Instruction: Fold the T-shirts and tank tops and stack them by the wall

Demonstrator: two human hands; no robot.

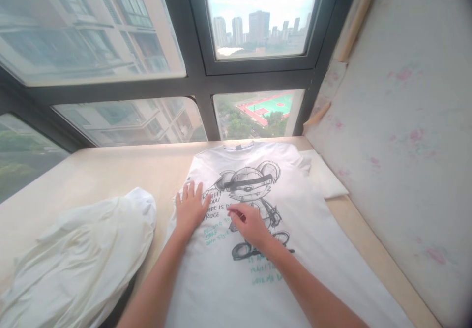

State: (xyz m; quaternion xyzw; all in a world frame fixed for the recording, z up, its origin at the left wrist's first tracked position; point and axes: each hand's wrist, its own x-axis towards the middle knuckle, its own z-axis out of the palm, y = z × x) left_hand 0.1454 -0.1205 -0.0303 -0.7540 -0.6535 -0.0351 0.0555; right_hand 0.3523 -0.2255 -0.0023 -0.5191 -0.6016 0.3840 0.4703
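Observation:
A white T-shirt [309, 249] lies spread out with its collar toward the window. Its front carries a black sketched bear and black and green lettering. My left hand [191, 207] rests flat on the shirt's left side, fingers spread, beside the black lettering. Over the middle of the print is my right hand [250, 227], its fingers curled in and the fingertips drawn together near the bear's arm. Whatever is between those fingertips, if anything, is too small to make out. The sleeve on the left lies near my left fingertips.
A heap of cream-white cloth [84, 249] sits on the left of the pale wooden surface [147, 165]. Dark window frames [258, 67] rise at the far edge. A flowered wall [398, 136] with peeling paper borders the right, next to folded white fabric [326, 173].

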